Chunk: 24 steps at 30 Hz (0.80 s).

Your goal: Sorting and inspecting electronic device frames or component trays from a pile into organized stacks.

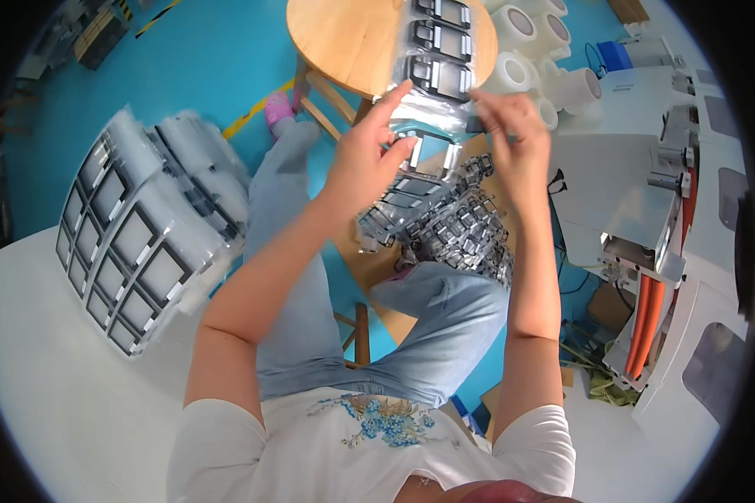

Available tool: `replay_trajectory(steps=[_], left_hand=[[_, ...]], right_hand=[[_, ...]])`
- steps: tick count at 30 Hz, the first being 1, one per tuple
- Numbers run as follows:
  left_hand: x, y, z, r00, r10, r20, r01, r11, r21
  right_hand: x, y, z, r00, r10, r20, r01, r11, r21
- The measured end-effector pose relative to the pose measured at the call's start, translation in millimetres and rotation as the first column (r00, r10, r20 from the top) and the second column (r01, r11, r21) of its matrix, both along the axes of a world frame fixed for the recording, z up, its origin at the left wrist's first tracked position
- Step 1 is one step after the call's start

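A long clear plastic film strip (432, 113) carrying black rectangular frame parts runs between my hands. Its far end lies on a round wooden stool (344, 42), and its near end hangs down to a heap of similar strips (461, 230). My left hand (369, 159) grips the strip's left edge, index finger stretched along it and thumb over a frame. At the right edge my right hand (516, 138) has its fingers bent in on the film. A small dark piece shows beside these fingertips, too small to name.
On the white table (50, 352) to the left stand stacks of film sheets with black frames (130, 243). White film rolls (516, 71) are piled beyond the stool. A white machine (696, 335) with orange tubes stands close on the right. Cardboard (365, 260) lies under the heap.
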<state>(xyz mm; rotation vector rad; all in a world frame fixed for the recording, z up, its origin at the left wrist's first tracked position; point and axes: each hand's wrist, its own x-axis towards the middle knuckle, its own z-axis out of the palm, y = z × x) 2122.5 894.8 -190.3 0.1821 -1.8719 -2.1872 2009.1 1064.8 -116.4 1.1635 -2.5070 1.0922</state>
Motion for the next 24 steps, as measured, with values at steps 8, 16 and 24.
replay_trajectory(steps=[8,16,24], left_hand=[[-2,-7,11,0.966,-0.180,0.183,0.165,0.982,0.094],[5,-12,21,0.969,-0.141,0.204,0.159,0.984,-0.076],[33,12,7,0.949,-0.317,0.011,0.284,0.867,0.410]], right_hand=[[5,-14,-13,0.967,0.208,-0.147,-0.192,0.975,0.113],[36,33,14,0.938,-0.129,-0.321,0.266,0.862,0.431],[66,46,20,0.876,0.049,0.480,0.004,0.994,-0.108]])
